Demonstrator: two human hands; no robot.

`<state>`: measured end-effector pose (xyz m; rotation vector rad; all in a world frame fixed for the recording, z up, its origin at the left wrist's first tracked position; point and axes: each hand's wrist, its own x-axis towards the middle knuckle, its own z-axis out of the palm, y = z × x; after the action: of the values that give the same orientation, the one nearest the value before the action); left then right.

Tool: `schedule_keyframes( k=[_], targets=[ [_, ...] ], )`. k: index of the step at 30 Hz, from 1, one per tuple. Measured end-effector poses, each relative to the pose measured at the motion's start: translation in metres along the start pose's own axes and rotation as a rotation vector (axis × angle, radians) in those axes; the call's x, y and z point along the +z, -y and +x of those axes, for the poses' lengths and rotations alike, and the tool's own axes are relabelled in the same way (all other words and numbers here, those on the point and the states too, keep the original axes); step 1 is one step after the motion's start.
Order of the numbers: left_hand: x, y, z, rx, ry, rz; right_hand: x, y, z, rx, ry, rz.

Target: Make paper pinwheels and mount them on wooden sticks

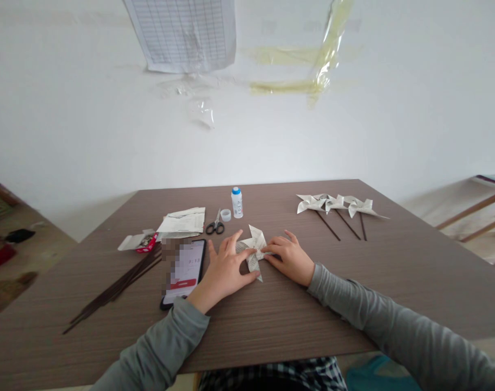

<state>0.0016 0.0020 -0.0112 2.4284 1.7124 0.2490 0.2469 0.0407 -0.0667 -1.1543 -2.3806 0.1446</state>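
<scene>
On the brown table (312,320), near the middle, a paper pinwheel (257,237) lies beneath both hands, its centre partly hidden by fingertips. The left hand (226,267) is spread, index finger and thumb at the paper; the right hand (291,259) has its fingertips bunched by the centre, and I can't tell whether they pinch or just press. Beside the left wrist, blocky blurring hides part of the phone (190,269). Dark sticks (112,285) overlap too closely to count. The tabletop is finely grained; the wall (108,125) behind is white, with yellowed tape (286,87) and a gridded sheet (190,38) cut off above. Past the near edge, a blue thing (377,374) is hard to make out.
</scene>
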Motion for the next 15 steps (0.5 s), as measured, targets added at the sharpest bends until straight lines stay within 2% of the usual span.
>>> schedule_keyframes(
  k=[6, 15],
  targets=[
    [-0.0012, -0.001, -0.001, -0.003, 0.01, -0.023, -0.0003, 0.0021, 0.0002, 0.041, -0.001, 0.003],
    [-0.0065, -0.0043, 0.0, -0.043, 0.045, -0.043, 0.0038, -0.001, -0.0014, 0.023, -0.039, -0.021]
  ],
)
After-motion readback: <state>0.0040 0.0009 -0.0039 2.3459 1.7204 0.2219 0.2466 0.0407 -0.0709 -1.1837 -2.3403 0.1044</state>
